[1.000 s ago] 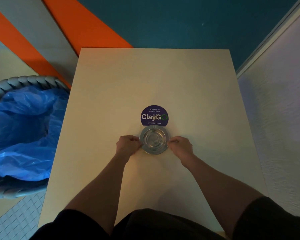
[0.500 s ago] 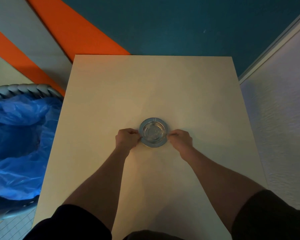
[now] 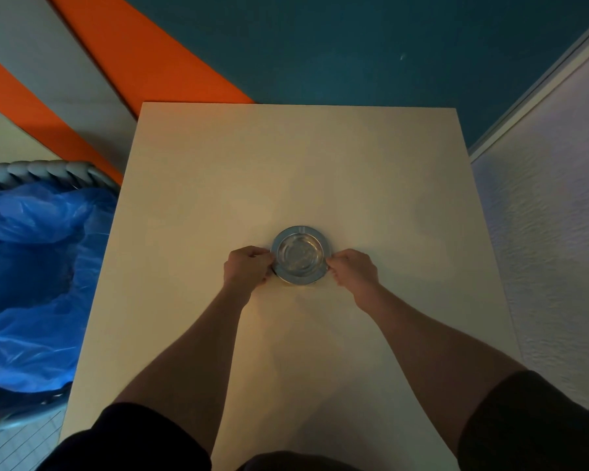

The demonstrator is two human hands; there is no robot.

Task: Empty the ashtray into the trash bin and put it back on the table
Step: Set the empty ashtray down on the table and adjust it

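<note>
Your left hand (image 3: 249,266) and right hand (image 3: 352,270) each pinch the rim of the ashtray (image 3: 301,255) with curled fingers, one hand on either side. The ashtray (round, metal, bowl upward) sits near the middle of the desk (image 3: 371,185). The trash bin (image 3: 45,169), lined with a blue bag (image 3: 28,273), stands just beside the desk's left edge.
</note>
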